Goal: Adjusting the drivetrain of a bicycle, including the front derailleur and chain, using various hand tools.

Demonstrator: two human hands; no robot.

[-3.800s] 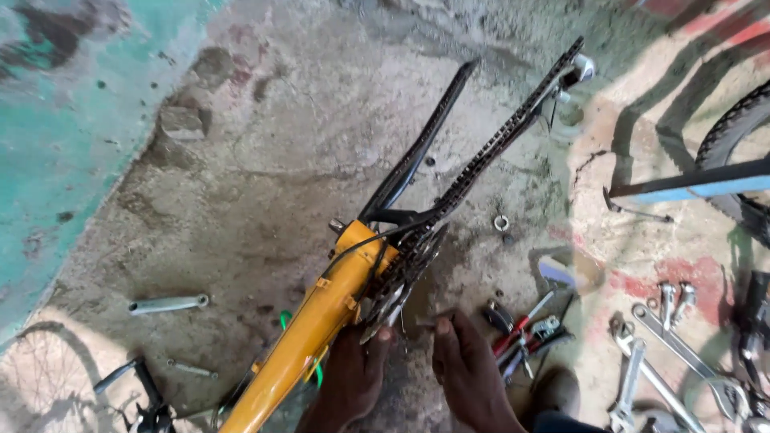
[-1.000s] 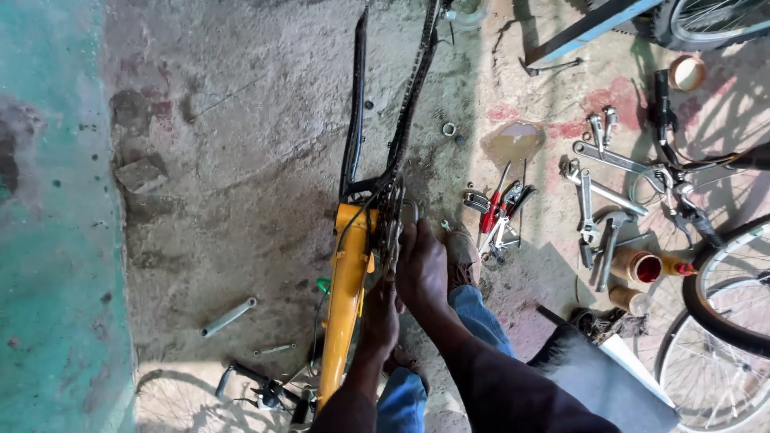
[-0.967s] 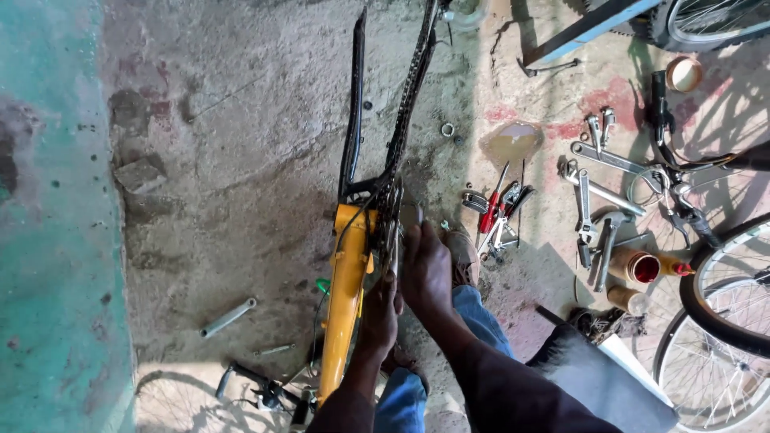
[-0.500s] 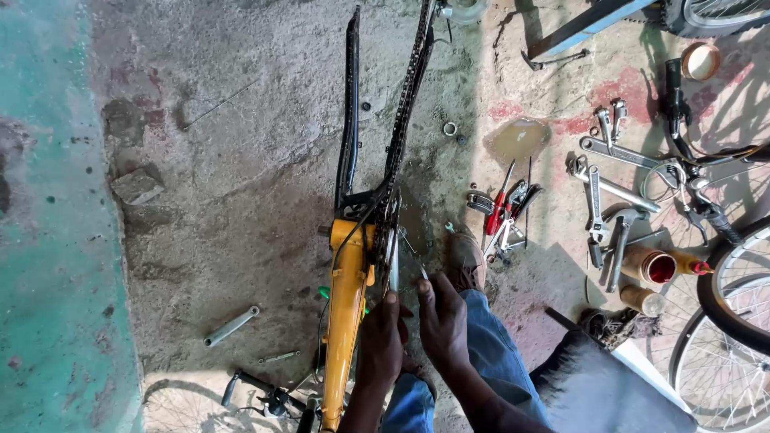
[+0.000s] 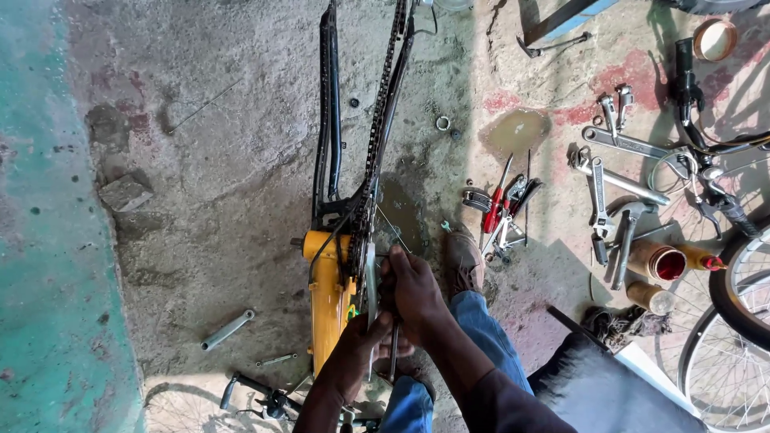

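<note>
Hands: right hand clenched on chainring of yellow frame; left hand grips same chainring below.

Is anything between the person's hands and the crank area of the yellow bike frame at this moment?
Nothing visible. The right hand is already on the chainring beside the yellow frame, and the left hand closes on it lower down. The chain runs away from them; the tools lie apart to the side.
</note>
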